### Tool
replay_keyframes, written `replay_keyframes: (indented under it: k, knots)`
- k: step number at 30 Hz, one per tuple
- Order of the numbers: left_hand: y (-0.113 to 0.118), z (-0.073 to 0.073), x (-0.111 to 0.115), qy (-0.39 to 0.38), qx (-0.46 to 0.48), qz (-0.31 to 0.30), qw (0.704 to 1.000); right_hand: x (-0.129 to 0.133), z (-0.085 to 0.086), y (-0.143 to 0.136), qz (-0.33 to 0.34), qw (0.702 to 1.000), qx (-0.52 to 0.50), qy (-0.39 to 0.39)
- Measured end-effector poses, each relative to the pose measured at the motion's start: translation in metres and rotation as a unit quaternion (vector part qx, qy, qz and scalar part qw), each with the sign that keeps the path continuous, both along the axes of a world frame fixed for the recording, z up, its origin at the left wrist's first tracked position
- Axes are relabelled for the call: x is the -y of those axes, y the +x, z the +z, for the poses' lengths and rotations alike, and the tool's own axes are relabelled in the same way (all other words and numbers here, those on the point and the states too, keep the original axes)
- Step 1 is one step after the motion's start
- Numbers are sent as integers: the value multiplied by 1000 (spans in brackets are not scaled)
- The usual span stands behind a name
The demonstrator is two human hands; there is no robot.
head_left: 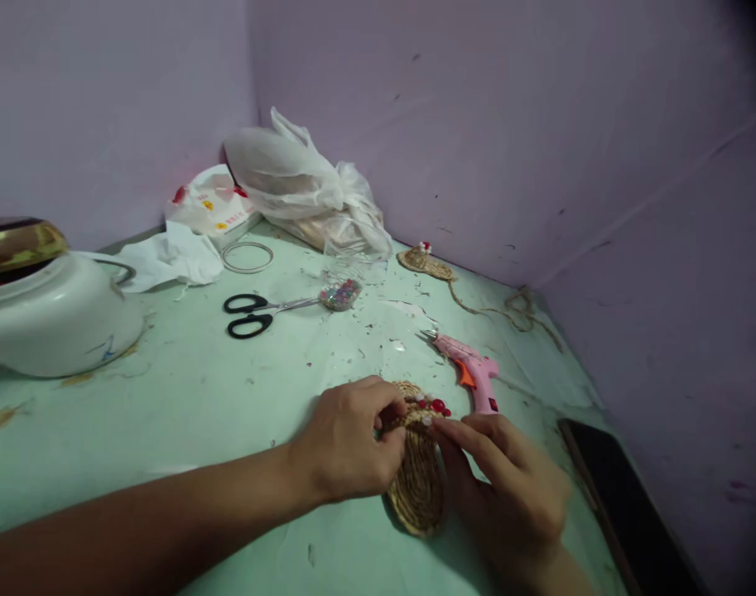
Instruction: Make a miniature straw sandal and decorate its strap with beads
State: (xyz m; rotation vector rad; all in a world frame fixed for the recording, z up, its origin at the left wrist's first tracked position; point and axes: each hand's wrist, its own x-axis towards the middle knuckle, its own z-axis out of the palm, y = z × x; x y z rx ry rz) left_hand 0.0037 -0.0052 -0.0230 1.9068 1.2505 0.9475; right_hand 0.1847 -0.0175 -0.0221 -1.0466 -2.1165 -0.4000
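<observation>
A miniature slipper of coiled twine lies on the table, with red and white beads across its strap. My left hand is closed, thumb and fingers pinching the left side of the strap. From the right, my right hand reaches in with thumb and forefinger together at a small white bead on the strap. Whether that bead is loose or fixed is too small to tell. Just beyond my right hand lies a pink glue gun with an orange trigger.
Black-handled scissors touch a small clear bag of beads. Against the wall lie a second twine slipper, trailing cord, and a white plastic bag. A white bowl stands left; a dark phone lies right.
</observation>
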Motion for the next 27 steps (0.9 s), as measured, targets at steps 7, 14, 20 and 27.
replay_keyframes:
  k: [7, 14, 20, 27]
  knots:
    - [0, -6, -2, -17, 5, 11, 1000, -3, 1, -2, -17, 999, 33, 26]
    - [-1, -5, -2, -9, 2, -1, 1000, -4, 4, -7, -43, 998, 37, 37]
    - [0, -4, -1, -2, 5, 0, 1000, -4, 7, -16, -68, 997, 38, 24]
    - [0, -3, -2, -28, 6, 1, 1000, 2, 13, -10, 16, 989, -107, -98]
